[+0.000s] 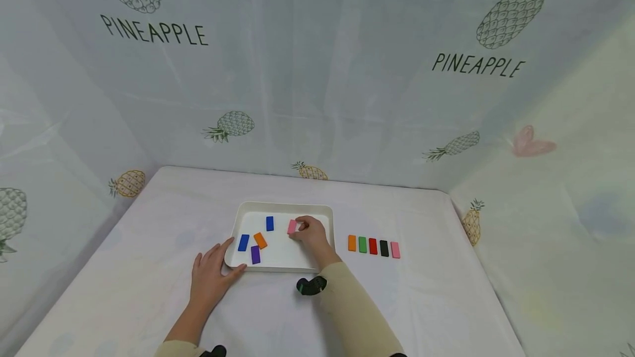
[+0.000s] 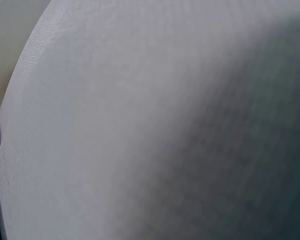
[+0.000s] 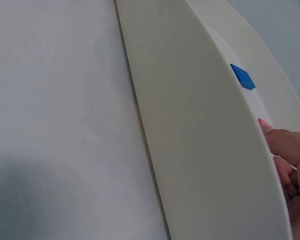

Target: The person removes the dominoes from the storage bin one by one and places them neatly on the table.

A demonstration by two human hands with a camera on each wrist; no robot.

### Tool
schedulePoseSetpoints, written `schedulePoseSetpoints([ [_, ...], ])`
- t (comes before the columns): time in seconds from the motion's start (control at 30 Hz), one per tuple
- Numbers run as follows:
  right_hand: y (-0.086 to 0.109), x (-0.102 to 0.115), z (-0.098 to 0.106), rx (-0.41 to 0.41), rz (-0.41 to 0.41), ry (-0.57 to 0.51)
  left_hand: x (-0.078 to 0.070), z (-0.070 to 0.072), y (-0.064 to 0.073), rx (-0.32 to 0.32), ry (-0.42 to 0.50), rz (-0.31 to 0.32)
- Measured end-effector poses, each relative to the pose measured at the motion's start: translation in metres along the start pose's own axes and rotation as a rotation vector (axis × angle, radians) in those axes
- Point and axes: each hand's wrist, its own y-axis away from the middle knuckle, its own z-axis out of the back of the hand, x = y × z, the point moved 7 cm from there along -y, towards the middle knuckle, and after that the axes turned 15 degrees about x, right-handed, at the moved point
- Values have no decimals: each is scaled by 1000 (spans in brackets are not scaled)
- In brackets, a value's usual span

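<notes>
In the head view, my right hand [image 1: 315,240] reaches over the right side of a white tray [image 1: 288,255], thumb and forefinger pinching a pink block [image 1: 292,227]. The right wrist view shows the pink block's tip [image 3: 263,122] between the fingers, behind the tray wall [image 3: 200,120]. My left hand [image 1: 210,275] lies spread at the tray's front left corner, its fingertips and thumb touching the rim. Left of the pink block lie a blue block [image 1: 270,223], another blue block [image 1: 243,243], an orange block [image 1: 260,240] and a purple block [image 1: 255,254].
Right of the tray, a row on the white tabletop [image 1: 436,291] has an orange block [image 1: 352,243], a green block [image 1: 362,244], a red block [image 1: 373,246], a black block [image 1: 384,248] and a second pink block [image 1: 395,250]. Pineapple-printed curtains [image 1: 317,70] surround the table.
</notes>
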Motion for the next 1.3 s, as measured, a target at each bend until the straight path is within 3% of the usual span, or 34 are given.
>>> schedulePoseSetpoints([
  [0.57, 10, -2, -4, 101, -17, -88, -2, 3, 2, 8, 7, 2],
  [0.83, 20, 9, -8, 152, 9, -109, 0, 1, 1, 4, 10, 7],
  [1.3, 50, 17, 6, 106, 34, -245, 0, 1, -1, 28, 4, 14],
])
